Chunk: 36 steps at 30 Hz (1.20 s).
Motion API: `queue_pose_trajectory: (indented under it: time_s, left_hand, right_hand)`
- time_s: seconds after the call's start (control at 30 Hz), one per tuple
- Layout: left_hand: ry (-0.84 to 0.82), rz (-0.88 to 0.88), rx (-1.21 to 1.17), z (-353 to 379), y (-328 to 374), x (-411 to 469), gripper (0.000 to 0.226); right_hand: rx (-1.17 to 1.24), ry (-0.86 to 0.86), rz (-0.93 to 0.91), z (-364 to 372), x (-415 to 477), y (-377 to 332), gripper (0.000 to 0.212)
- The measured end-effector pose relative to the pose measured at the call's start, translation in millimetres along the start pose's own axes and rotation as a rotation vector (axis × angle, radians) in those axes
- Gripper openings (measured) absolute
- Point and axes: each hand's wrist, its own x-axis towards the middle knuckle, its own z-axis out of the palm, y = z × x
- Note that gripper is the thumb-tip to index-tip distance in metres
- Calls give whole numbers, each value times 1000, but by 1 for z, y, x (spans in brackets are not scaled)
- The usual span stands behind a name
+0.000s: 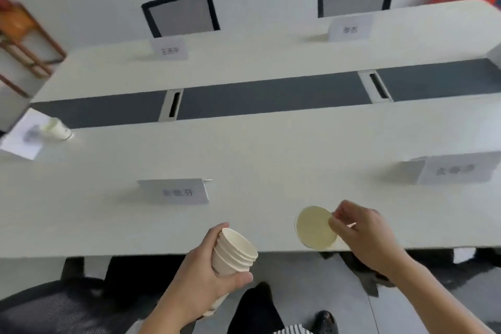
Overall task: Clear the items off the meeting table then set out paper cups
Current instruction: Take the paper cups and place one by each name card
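My left hand [208, 274] grips a stack of nested paper cups [234, 252], tilted, just past the near edge of the white meeting table [271, 149]. My right hand [357, 236] pinches the rim of a single paper cup [314, 228], its mouth facing me, low over the table's near edge. Another paper cup [58, 129] stands at the far left of the table beside a sheet of paper [25, 135].
Folded name cards stand on the table: one in front of me [176, 192], one at right [458, 169], two on the far side [170, 49] [349, 28]. A dark centre strip has cable slots [173, 104]. Two chairs [181, 12] stand behind; a black chair [48, 309] is near my left.
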Motion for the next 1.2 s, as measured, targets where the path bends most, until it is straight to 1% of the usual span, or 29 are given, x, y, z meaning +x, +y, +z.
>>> queue_pose_trajectory:
  time_s: [0.1, 0.2, 0.37, 0.47, 0.6, 0.67, 0.77, 0.9, 0.97, 1.07, 1.13, 1.2]
  left_hand:
    - [73, -72, -52, -17, -16, 7, 96]
    - [114, -105, -90, -42, -36, 26, 91]
    - [177, -140, -192, -98, -63, 72, 83]
    - [227, -155, -261, -126, -80, 99, 73]
    - [248, -195, -316, -146, -100, 130, 75]
    - [258, -183, -316, -149, -107, 144, 77]
    - [256, -191, -290, -146, -113, 164, 87]
    - [184, -262, -263, -145, -125, 184, 93]
    - [148, -296, -291, -148, -128, 192, 88]
    - [109, -317, -352, -155, -126, 207, 70]
    - [91, -309, -352, -159, -123, 217, 68]
    - [84, -302, -343, -164, -119, 229, 68]
  right_hand:
    - [-43, -85, -86, 17, 51, -35, 18]
    - [-36, -147, -144, 41, 97, -74, 22]
    - [-20, -175, -139, 83, 173, -143, 17]
    - [-27, -172, -157, 114, 223, -183, 15]
    - [20, -153, -114, 169, 285, -222, 17]
    - [25, -159, -67, 197, 312, -235, 18]
    - [32, -163, -1, 231, 344, -248, 16]
    - [30, -158, 40, 254, 369, -252, 16]
    - [26, -172, 51, 259, 376, -251, 20]
    - [41, -189, 46, 259, 382, -250, 33]
    - [47, -185, 42, 255, 383, -251, 40]
    - [44, -171, 42, 249, 383, -249, 42]
